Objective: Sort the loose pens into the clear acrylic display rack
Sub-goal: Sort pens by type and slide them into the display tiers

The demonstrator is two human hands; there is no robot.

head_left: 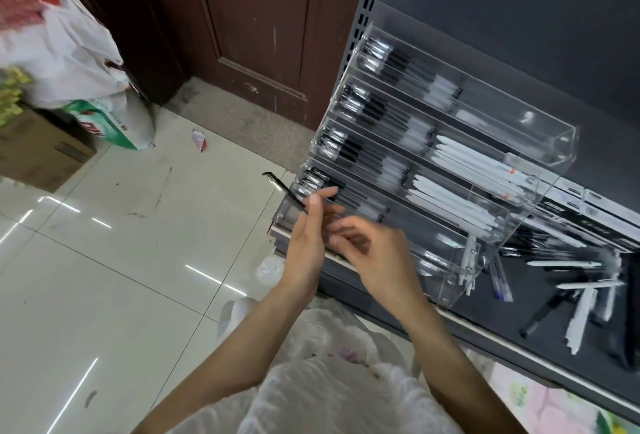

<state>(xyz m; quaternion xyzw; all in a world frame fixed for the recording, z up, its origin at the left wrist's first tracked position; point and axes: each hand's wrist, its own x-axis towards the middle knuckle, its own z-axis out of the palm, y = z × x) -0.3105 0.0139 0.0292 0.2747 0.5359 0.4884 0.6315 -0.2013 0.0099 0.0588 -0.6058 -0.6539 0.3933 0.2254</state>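
Observation:
A clear acrylic display rack (540,187) with stepped tiers stands on a dark shelf, its rows holding several black pens and white pens. In front of the rack's lowest left tier, my left hand (306,243) pinches a thin black pen (282,189) that sticks out up and to the left. My right hand (374,257) hovers just right of it with fingers loosely curled toward the left hand, and I cannot tell whether it holds anything. Loose black and white pens (581,295) lie scattered on the shelf to the right of the rack.
The dark metal shelf (519,333) has a pale front edge. A brown wooden door (256,25) stands behind a tiled floor (114,260). White plastic bags (69,52) and a cardboard box (38,153) sit at the left. Another white bag (329,381) lies below my arms.

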